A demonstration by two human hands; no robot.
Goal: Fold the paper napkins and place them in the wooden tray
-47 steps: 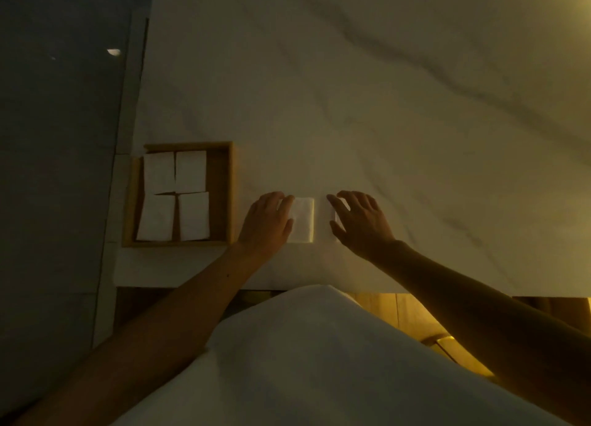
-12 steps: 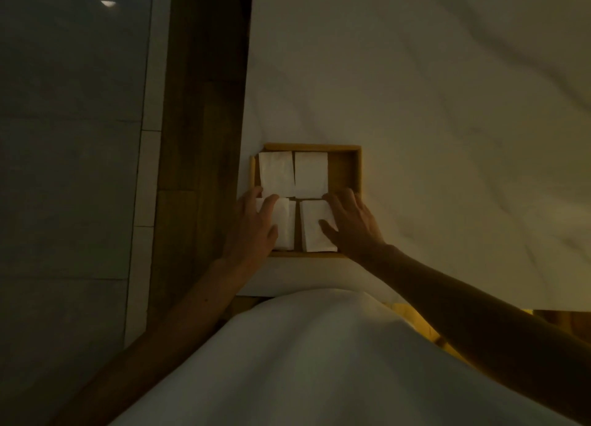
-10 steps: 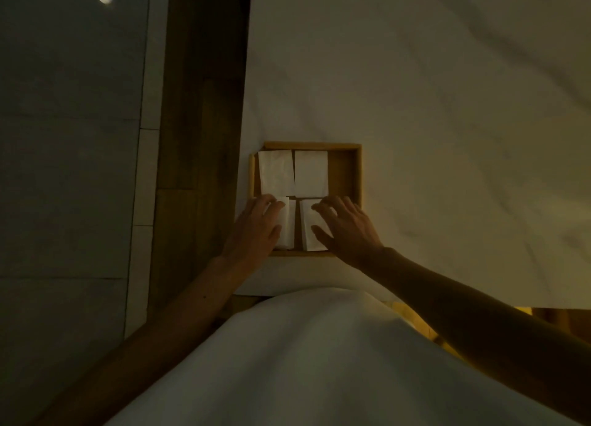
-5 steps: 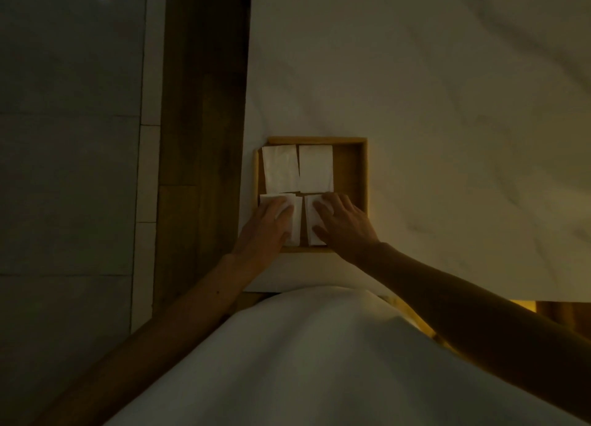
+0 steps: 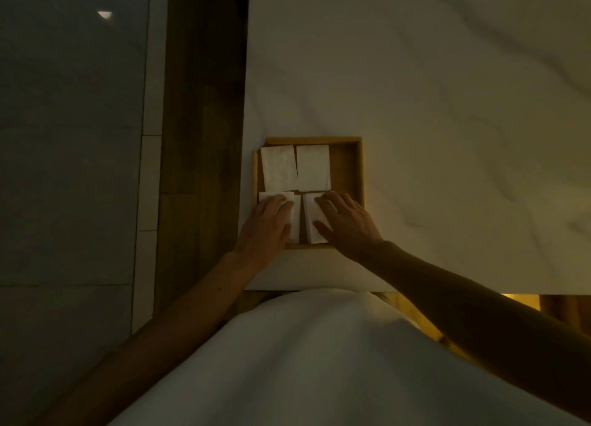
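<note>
The head view looks down in dim light at a white table (image 5: 415,105) with faint grey lines in it. A square wooden tray (image 5: 357,169) sits near the table's close left corner. Four folded paper napkins lie inside it, two in a far row and two in a near row. The left hand (image 5: 267,225) lies flat on the near left napkin (image 5: 295,214), with its fingers (image 5: 281,201) straight, close together and pressing down, not gripping. The right hand (image 5: 347,224) lies flat on the near right napkin (image 5: 309,221), with its fingers (image 5: 329,201) a little spread and its thumb out to the side, also just pressing down. A thin dark gap runs between these two napkins, right between the two hands. Just past the left fingertips sits the far left napkin (image 5: 279,168). Just past the right fingertips sits the far right napkin (image 5: 313,167). These two touch each other side by side. To the right of the right fingers is a bare strip of tray floor. Left of the left hand, beyond the table edge, lies a dark wood floor strip (image 5: 198,105) and then grey floor tiles (image 5: 70,137). Below the arms is the person's white top (image 5: 303,361).
</note>
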